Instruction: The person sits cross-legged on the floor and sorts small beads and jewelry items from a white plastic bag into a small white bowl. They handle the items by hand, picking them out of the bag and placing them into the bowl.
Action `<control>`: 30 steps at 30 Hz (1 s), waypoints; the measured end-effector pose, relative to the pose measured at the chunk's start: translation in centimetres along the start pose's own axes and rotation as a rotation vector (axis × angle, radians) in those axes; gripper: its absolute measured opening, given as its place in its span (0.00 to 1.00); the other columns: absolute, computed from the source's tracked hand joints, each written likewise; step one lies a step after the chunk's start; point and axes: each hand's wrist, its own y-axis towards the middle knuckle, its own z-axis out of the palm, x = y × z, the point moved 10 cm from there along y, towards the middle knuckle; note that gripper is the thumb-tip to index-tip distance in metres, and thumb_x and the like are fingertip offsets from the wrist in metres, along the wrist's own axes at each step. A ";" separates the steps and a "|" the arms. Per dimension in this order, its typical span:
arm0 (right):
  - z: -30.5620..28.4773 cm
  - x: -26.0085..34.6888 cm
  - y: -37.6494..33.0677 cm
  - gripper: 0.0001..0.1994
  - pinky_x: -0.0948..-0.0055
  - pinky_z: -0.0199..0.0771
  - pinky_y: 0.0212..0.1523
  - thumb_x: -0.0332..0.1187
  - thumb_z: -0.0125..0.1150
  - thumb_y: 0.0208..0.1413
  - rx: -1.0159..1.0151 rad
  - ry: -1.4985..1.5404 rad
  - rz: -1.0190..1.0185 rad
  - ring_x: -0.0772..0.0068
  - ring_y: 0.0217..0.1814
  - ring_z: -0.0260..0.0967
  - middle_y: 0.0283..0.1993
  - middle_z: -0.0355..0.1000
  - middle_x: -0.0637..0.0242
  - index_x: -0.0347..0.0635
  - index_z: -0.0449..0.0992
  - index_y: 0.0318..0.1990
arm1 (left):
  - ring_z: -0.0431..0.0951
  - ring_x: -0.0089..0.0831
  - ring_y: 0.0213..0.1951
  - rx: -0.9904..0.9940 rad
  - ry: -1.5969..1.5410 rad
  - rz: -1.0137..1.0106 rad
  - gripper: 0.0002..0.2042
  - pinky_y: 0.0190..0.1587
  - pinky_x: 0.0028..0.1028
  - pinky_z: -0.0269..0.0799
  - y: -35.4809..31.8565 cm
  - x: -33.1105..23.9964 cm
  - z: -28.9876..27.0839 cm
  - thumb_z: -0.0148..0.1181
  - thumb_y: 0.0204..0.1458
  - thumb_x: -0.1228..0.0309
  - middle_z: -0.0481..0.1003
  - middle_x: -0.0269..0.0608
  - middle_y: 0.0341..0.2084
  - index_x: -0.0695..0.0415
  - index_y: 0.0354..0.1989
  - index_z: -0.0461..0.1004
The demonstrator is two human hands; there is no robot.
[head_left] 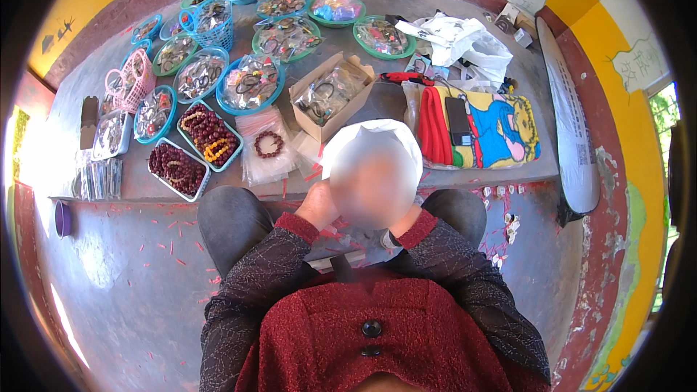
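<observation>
Between my hands is a white, round-edged thing, its middle smeared by a blur, so I cannot make out its kind. My left hand is at its lower left edge, with the fingers lost in the blur. At the lower right edge, only a bit of my right hand shows above the red cuff. Just beyond stands an open cardboard box of small bagged items. A dark red bead bracelet lies on clear plastic bags to the left.
Two trays of bead bracelets sit at the ledge's left front. Behind them are several bowls of bagged trinkets and a pink basket. A phone lies on a colourful cloth at right, near white bags.
</observation>
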 end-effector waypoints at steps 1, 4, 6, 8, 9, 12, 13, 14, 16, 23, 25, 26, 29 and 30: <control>0.0 -0.1 0.0 0.05 0.65 0.60 0.36 0.30 0.58 0.35 -0.011 0.002 0.003 0.66 0.30 0.62 0.20 0.61 0.70 0.46 0.67 0.16 | 0.75 0.46 0.30 -0.006 -0.008 -0.021 0.09 0.32 0.33 0.69 0.0 0.2 0.0 0.52 0.45 0.79 0.73 0.52 0.25 0.61 0.36 0.73; 0.0 -0.5 -0.1 0.05 0.65 0.60 0.35 0.28 0.58 0.34 -0.043 0.045 0.024 0.65 0.28 0.63 0.20 0.62 0.70 0.46 0.67 0.17 | 0.76 0.43 0.30 -0.038 -0.035 -0.017 0.09 0.32 0.31 0.70 0.1 0.1 -0.4 0.53 0.46 0.79 0.73 0.52 0.25 0.61 0.37 0.74; 0.2 -1.1 -0.4 0.05 0.65 0.60 0.34 0.27 0.59 0.33 -0.057 0.096 0.052 0.64 0.27 0.63 0.20 0.63 0.70 0.46 0.67 0.17 | 0.76 0.41 0.29 -0.078 -0.077 0.008 0.09 0.31 0.29 0.70 0.1 0.0 -0.8 0.53 0.47 0.78 0.74 0.53 0.26 0.61 0.37 0.74; 0.6 -1.9 -0.6 0.06 0.65 0.60 0.33 0.27 0.60 0.33 -0.062 0.155 0.089 0.63 0.27 0.64 0.21 0.64 0.70 0.46 0.68 0.18 | 0.77 0.40 0.29 -0.133 -0.142 0.035 0.08 0.31 0.29 0.70 0.1 0.2 -1.1 0.53 0.47 0.78 0.74 0.53 0.26 0.61 0.37 0.74; 0.7 -2.1 -0.7 0.06 0.65 0.60 0.32 0.26 0.60 0.34 -0.067 0.186 0.099 0.63 0.27 0.64 0.21 0.64 0.70 0.47 0.68 0.18 | 0.77 0.40 0.28 -0.131 -0.137 0.022 0.08 0.30 0.29 0.70 0.1 0.3 -1.2 0.54 0.48 0.77 0.74 0.52 0.26 0.62 0.37 0.74; 0.9 -2.7 -1.0 0.05 0.65 0.60 0.32 0.27 0.60 0.35 -0.055 0.259 0.117 0.62 0.29 0.65 0.23 0.66 0.70 0.47 0.70 0.20 | 0.77 0.39 0.26 -0.133 -0.098 0.003 0.07 0.29 0.28 0.70 0.1 0.6 -1.2 0.54 0.48 0.76 0.75 0.52 0.25 0.62 0.36 0.74; 1.1 -2.8 -1.1 0.04 0.65 0.61 0.33 0.28 0.60 0.36 -0.033 0.272 0.116 0.62 0.30 0.65 0.24 0.67 0.69 0.47 0.71 0.22 | 0.77 0.39 0.26 -0.140 -0.070 0.008 0.07 0.28 0.29 0.70 0.1 0.9 -1.2 0.54 0.49 0.76 0.75 0.51 0.24 0.62 0.35 0.74; 1.3 -2.8 -1.2 0.04 0.64 0.62 0.33 0.29 0.60 0.37 -0.011 0.284 0.114 0.62 0.31 0.66 0.26 0.68 0.69 0.47 0.73 0.24 | 0.77 0.39 0.25 -0.147 -0.042 0.015 0.07 0.28 0.29 0.70 0.1 1.0 -1.2 0.54 0.49 0.75 0.75 0.51 0.24 0.62 0.35 0.74; 0.2 -1.4 -0.5 0.05 0.63 0.63 0.35 0.31 0.60 0.39 -0.027 0.250 0.020 0.62 0.33 0.66 0.29 0.69 0.68 0.47 0.74 0.27 | 0.77 0.39 0.24 -0.139 -0.042 0.011 0.06 0.28 0.29 0.70 0.1 0.6 -1.4 0.54 0.49 0.75 0.74 0.51 0.23 0.61 0.34 0.74; 0.5 -0.6 -0.3 0.09 0.61 0.65 0.35 0.35 0.58 0.40 0.020 0.166 -0.063 0.62 0.34 0.66 0.32 0.69 0.65 0.45 0.75 0.32 | 0.77 0.41 0.28 -0.059 -0.069 0.004 0.06 0.30 0.31 0.71 0.2 0.3 -0.9 0.55 0.47 0.75 0.74 0.51 0.25 0.61 0.33 0.74; 0.5 -0.2 -0.1 0.09 0.61 0.65 0.34 0.35 0.57 0.41 0.041 0.143 -0.042 0.62 0.34 0.66 0.31 0.69 0.64 0.44 0.74 0.32 | 0.76 0.42 0.30 -0.058 -0.016 0.070 0.07 0.32 0.31 0.71 0.1 0.7 -0.6 0.55 0.46 0.76 0.74 0.51 0.27 0.61 0.34 0.74; 0.5 -0.1 -0.1 0.09 0.61 0.65 0.33 0.35 0.57 0.41 0.052 0.132 -0.032 0.61 0.33 0.66 0.31 0.68 0.64 0.44 0.74 0.31 | 0.76 0.42 0.31 -0.058 0.011 0.104 0.07 0.33 0.31 0.71 0.1 0.8 -0.4 0.55 0.45 0.76 0.74 0.51 0.28 0.60 0.34 0.74; -0.1 0.2 -0.6 0.09 0.62 0.64 0.32 0.35 0.57 0.41 -0.053 0.057 -0.078 0.62 0.32 0.65 0.30 0.68 0.64 0.44 0.74 0.31 | 0.76 0.40 0.27 -0.107 0.098 0.188 0.08 0.30 0.31 0.72 0.1 -1.5 -1.1 0.57 0.43 0.74 0.75 0.48 0.24 0.60 0.33 0.74; -0.1 0.2 -0.7 0.08 0.62 0.64 0.32 0.35 0.57 0.41 -0.075 0.055 -0.089 0.62 0.32 0.65 0.30 0.68 0.64 0.44 0.74 0.31 | 0.76 0.40 0.27 -0.106 0.081 0.175 0.08 0.30 0.31 0.72 0.1 -1.5 -1.1 0.57 0.43 0.74 0.75 0.48 0.24 0.60 0.33 0.74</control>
